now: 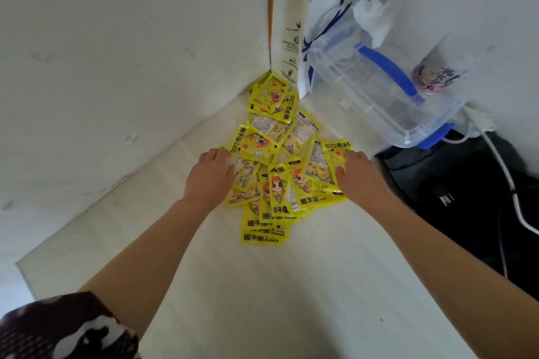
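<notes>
**Q:** Where is the work item?
**A:** It is on the table, left of the clear box, near it but not touching. The pile of yellow packets has its long axis running alongside the box, from far to near.

**Q:** Where are the hands?
**A:** The left hand rests on the pile edge away from the box. The right hand rests on the edge facing it. Both are equally near. The fingers lie loosely extended on the packets and grip none. The pile lies inward of both hands, so an inward gathering sweep appears to be next.
</notes>
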A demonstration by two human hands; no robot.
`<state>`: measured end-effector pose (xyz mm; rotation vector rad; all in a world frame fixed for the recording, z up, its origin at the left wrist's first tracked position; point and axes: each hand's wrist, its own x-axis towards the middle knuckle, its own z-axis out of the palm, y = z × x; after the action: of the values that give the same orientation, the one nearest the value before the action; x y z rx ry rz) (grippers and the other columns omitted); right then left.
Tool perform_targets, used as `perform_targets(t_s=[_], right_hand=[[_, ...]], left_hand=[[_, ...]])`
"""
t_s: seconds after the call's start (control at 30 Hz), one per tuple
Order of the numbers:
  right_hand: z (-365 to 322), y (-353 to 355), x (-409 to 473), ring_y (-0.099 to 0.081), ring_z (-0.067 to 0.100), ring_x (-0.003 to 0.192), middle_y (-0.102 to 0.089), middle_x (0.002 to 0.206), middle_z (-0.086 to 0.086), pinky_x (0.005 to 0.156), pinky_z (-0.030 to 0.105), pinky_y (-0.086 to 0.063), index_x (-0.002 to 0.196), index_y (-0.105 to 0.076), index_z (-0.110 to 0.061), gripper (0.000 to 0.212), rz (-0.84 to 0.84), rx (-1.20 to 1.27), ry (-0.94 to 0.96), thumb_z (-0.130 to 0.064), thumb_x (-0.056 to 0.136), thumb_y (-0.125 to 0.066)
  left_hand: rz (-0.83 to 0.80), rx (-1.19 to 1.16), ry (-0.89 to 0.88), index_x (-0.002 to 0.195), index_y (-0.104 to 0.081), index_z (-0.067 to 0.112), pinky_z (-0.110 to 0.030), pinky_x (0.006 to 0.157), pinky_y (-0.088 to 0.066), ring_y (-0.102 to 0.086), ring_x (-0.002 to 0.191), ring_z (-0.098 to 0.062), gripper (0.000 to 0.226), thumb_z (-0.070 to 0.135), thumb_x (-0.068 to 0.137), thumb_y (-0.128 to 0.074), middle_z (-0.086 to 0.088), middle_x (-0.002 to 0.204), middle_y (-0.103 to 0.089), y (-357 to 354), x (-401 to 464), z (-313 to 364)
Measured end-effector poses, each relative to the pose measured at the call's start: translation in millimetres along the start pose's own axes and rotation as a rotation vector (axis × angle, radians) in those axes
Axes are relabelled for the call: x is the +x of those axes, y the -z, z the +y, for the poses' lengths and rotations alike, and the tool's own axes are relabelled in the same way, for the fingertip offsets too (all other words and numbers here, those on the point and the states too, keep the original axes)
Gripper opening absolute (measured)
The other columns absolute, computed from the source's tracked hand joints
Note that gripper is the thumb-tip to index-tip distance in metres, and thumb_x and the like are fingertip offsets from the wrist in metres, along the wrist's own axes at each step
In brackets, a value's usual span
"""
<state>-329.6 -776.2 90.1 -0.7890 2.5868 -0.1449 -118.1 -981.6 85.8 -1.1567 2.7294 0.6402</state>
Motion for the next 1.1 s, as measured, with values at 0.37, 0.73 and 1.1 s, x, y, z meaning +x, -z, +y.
perform_targets(t_s=[0.37,0.73,1.1], right_hand=[[0.9,-24.7,7.0,-0.048,0.036,0.115,-0.046,0.131,0.016,0.089,0.044,-0.045,0.132,-0.040,-0.005,0.041,0.059,-0.048,0.007,-0.020,0.095,-0.047],[-4.2,-23.6,-9.4,-0.044,0.035,0.115,-0.047,0.129,0.014,0.090,0.049,-0.045,0.129,-0.046,-0.016,0.036,0.054,0.177,-0.056,-0.021,0.094,-0.056],[-3.7,-14.9,0.5,-0.036,0.040,0.127,-0.035,0.139,0.018,0.100,0.048,-0.036,0.148,-0.021,-0.016,0.086,-0.060,0.366,-0.227,-0.026,0.081,-0.073]], left_hand=[[0.019,0.006,0.025,0.134,-0.042,0.009,-0.044,0.092,-0.045,-0.055,0.112,-0.035,0.050,0.025,0.090,-0.060,-0.012,0.131,-0.054,-19.8,-5.4,1.2],[-0.086,0.168,0.165,0.148,-0.030,0.025,-0.049,0.108,-0.029,-0.039,0.123,-0.034,0.074,0.053,0.086,-0.059,-0.011,0.134,-0.043,-24.6,-16.2,1.5],[-0.017,0.036,0.217,0.121,-0.049,0.014,-0.040,0.095,-0.040,-0.042,0.114,-0.029,0.057,0.041,0.077,-0.075,-0.006,0.120,-0.051,-29.5,-45.0,-5.1]])
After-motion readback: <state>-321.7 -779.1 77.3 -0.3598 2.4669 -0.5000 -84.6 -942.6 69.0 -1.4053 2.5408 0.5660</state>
